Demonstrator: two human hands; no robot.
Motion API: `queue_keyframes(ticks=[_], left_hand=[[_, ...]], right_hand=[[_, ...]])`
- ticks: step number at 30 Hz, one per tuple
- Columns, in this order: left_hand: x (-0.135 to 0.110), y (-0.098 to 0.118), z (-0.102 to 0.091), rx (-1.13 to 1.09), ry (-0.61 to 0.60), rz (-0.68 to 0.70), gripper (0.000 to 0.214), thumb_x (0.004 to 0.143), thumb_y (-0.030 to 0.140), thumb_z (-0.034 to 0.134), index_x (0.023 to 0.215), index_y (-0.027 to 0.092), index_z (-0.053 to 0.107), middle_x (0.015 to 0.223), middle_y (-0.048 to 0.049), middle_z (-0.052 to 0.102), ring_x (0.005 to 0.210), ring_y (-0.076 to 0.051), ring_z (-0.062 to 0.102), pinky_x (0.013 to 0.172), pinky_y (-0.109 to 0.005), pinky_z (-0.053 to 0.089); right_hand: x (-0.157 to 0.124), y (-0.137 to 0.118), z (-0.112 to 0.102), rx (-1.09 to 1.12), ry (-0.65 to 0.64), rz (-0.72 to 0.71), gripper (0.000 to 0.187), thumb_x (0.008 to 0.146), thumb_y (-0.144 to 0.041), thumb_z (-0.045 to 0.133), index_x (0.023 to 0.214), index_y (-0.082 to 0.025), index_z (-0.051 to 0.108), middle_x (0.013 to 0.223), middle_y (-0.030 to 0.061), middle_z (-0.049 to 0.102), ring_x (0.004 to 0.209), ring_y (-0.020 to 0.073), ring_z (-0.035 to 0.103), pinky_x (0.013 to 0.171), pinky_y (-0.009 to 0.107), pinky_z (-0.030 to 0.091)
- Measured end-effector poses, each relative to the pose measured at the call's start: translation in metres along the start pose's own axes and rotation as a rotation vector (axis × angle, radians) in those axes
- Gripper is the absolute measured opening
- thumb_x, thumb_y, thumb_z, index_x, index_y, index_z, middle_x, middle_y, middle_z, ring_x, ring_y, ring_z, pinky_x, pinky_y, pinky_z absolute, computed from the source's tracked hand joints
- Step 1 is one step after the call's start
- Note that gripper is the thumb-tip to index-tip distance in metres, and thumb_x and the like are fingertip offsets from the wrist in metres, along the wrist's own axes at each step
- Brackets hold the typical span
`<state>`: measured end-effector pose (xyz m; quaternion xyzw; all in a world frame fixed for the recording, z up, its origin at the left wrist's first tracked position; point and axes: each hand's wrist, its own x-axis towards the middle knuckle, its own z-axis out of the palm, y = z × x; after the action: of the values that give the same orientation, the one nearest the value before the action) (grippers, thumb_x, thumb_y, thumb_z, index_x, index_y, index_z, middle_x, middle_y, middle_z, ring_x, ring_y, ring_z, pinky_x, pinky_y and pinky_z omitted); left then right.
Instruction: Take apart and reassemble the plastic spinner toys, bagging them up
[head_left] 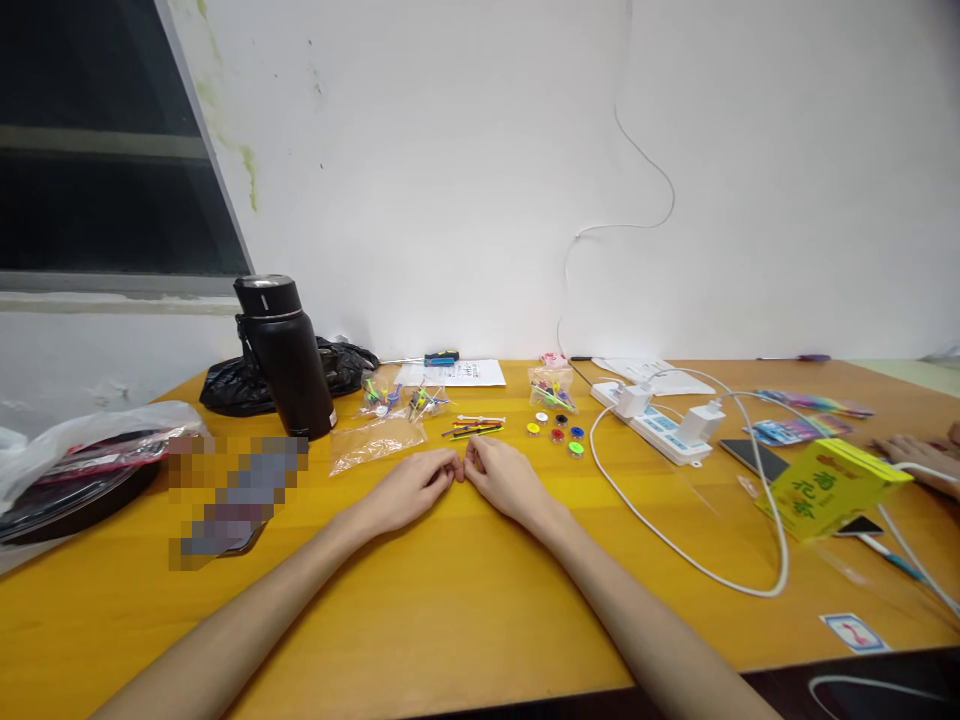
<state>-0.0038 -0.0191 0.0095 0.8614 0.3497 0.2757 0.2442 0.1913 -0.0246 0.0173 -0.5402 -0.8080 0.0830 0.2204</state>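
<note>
Both left hand (409, 490) and right hand (508, 480): fingers (454, 465) curled in, can't tell if anything's held. Sticks (477, 431) at 12 o'clock, discs (557, 436) around 2.

Two bare human arms, visible from the forearms down. The left forearm (277, 597) and right forearm (637, 612) are slim, with smooth outlines narrowing toward slender bare wrists (367, 520). The left hand (409, 490) and right hand (514, 482) are ungloved, with slim fingers (444, 460); nail details are too small to distinguish.
</note>
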Motion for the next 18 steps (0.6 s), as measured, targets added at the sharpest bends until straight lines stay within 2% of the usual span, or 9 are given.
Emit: queue_keyframes(ticks=[4,6,8,10,13,16,18], left_hand=[[-0.001,0.001,-0.001,0.006,-0.010,0.003,0.024,0.096,0.018,0.041,0.098,0.021,0.064,0.096,-0.0038,0.069,0.087,-0.020,0.061,0.080,-0.031,0.045],[-0.002,0.002,-0.003,0.007,-0.015,0.007,0.024,0.096,0.017,0.041,0.099,0.021,0.065,0.098,-0.0037,0.069,0.088,-0.020,0.061,0.080,-0.031,0.046],[-0.003,0.005,-0.005,0.013,-0.013,0.006,0.025,0.096,0.017,0.041,0.100,0.022,0.065,0.099,-0.0038,0.069,0.088,-0.020,0.062,0.080,-0.031,0.046],[-0.004,0.006,-0.006,0.020,-0.013,0.005,0.025,0.096,0.017,0.041,0.101,0.021,0.065,0.099,-0.0040,0.070,0.089,-0.020,0.062,0.080,-0.031,0.046],[-0.005,0.008,-0.006,0.025,-0.019,0.005,0.025,0.096,0.017,0.041,0.101,0.021,0.065,0.100,-0.0043,0.070,0.090,-0.020,0.062,0.080,-0.031,0.046],[-0.005,0.007,-0.006,0.023,-0.023,0.007,0.026,0.096,0.016,0.040,0.100,0.021,0.065,0.100,-0.0040,0.070,0.089,-0.020,0.062,0.079,-0.031,0.046],[-0.005,0.005,-0.005,0.025,-0.020,0.011,0.026,0.096,0.016,0.040,0.101,0.021,0.065,0.099,-0.0038,0.069,0.088,-0.020,0.061,0.079,-0.031,0.045]], right_hand=[[0.005,0.011,-0.009,0.096,0.002,0.010,0.008,0.093,-0.018,0.053,0.093,-0.019,0.062,0.089,0.0044,0.071,0.077,0.0156,0.063,0.066,0.023,0.037],[0.014,0.027,-0.026,0.070,0.049,0.034,0.016,0.093,-0.014,0.050,0.098,-0.018,0.065,0.091,0.0052,0.072,0.077,0.0157,0.064,0.068,0.023,0.040],[0.025,0.050,-0.048,-0.071,0.113,0.083,0.021,0.091,-0.011,0.051,0.101,-0.018,0.069,0.096,0.0064,0.073,0.083,0.0166,0.065,0.073,0.024,0.041],[0.036,0.076,-0.071,-0.127,0.142,0.130,0.029,0.091,-0.008,0.048,0.106,-0.016,0.071,0.103,0.0108,0.073,0.089,0.0193,0.065,0.075,0.027,0.040],[0.051,0.110,-0.090,-0.176,0.069,0.151,0.029,0.084,-0.004,0.055,0.102,-0.015,0.075,0.111,0.0149,0.072,0.085,0.0197,0.064,0.074,0.029,0.040],[0.059,0.128,-0.090,-0.188,-0.037,0.133,0.026,0.075,-0.003,0.066,0.092,-0.018,0.078,0.098,0.0093,0.075,0.077,0.0173,0.064,0.071,0.028,0.041],[0.061,0.133,-0.085,-0.186,-0.073,0.126,0.023,0.071,-0.002,0.068,0.082,-0.020,0.078,0.084,0.0053,0.074,0.071,0.0166,0.064,0.069,0.026,0.042]])
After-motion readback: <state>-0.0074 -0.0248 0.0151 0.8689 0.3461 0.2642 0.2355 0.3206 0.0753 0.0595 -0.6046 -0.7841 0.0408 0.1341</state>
